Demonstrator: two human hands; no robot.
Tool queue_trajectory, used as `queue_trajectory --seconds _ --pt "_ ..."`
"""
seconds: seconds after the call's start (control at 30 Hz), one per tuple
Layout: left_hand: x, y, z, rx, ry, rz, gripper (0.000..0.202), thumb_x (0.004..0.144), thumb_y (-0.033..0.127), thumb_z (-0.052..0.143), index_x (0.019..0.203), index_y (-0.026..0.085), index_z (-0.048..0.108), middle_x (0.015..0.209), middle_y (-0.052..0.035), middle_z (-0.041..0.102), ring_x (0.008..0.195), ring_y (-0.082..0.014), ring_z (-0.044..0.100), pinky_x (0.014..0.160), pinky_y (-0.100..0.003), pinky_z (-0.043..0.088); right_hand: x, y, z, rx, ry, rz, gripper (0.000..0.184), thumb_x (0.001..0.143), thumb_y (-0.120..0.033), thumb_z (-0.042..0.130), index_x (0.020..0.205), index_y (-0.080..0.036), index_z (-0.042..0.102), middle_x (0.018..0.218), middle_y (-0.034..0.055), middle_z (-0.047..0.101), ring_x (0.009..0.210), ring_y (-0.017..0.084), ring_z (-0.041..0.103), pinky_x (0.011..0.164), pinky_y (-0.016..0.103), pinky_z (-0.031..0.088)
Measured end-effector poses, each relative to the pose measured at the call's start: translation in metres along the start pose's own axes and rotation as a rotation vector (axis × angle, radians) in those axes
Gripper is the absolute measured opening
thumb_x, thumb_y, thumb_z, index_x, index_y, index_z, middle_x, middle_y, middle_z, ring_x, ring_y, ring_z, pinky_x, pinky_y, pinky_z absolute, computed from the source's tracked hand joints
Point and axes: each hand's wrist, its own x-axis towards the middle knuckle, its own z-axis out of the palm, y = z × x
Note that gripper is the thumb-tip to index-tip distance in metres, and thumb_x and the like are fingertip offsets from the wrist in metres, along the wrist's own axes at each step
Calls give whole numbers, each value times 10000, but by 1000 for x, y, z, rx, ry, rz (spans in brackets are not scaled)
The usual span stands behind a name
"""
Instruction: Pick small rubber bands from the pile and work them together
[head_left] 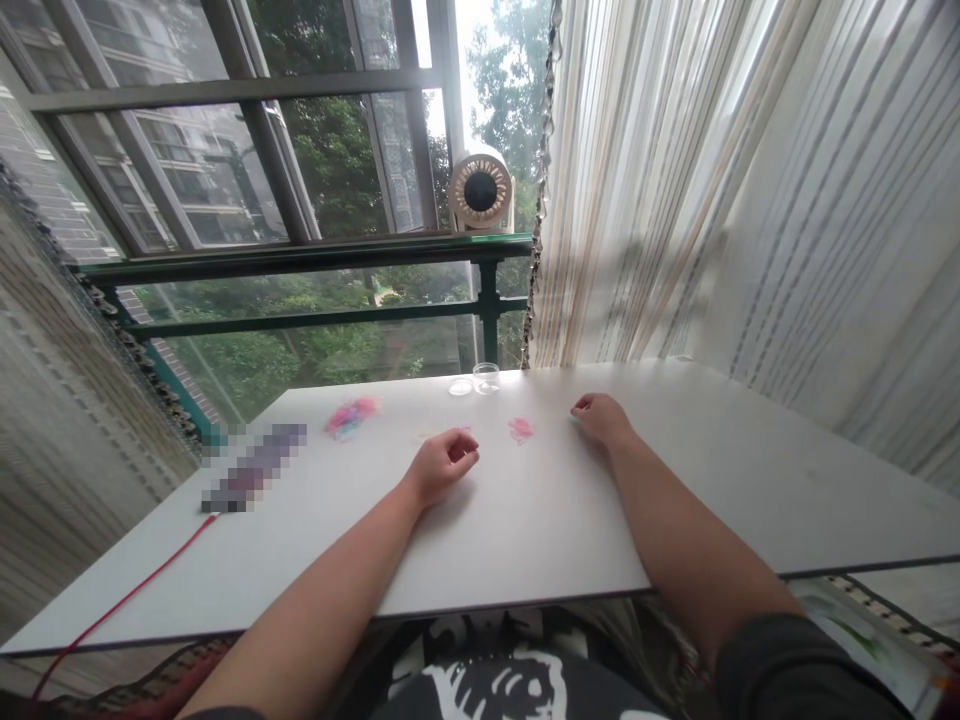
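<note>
My left hand [444, 466] rests on the white table [525, 520], its fingers curled in towards the thumb. Whatever lies inside them, if anything, is hidden. Just beyond its knuckles are a few tiny pink and yellowish bits. To the right, my right hand [602, 420] is closed in a pinch, with a faint greenish speck at the fingertips too small to name. Between the hands lies a small heap of thin pink strands or loops [520, 430]. A larger heap of mixed pink, blue and yellow pieces [352, 416] sits left of my left hand.
A clear round container [486, 379] stands at the table's far edge, beside a clear lid [460, 387]. On the left is a blurred-out flat object [259, 468] with a red cable [142, 580]. A fan [481, 190] stands by the window; curtains [637, 200] hang on the right.
</note>
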Motion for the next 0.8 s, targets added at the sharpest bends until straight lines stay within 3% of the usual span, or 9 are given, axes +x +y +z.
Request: queue_trajectory --seconds 0.8 --pt "0 3 0 -10 -6 -15 195 734 331 595 835 167 620 719 -18 630 619 -110 547 601 -223 457 2 6 -2 -87 -29 74 183 667 -223 571 784 -195 709 839 96 702 781 232 626 638 292 422"
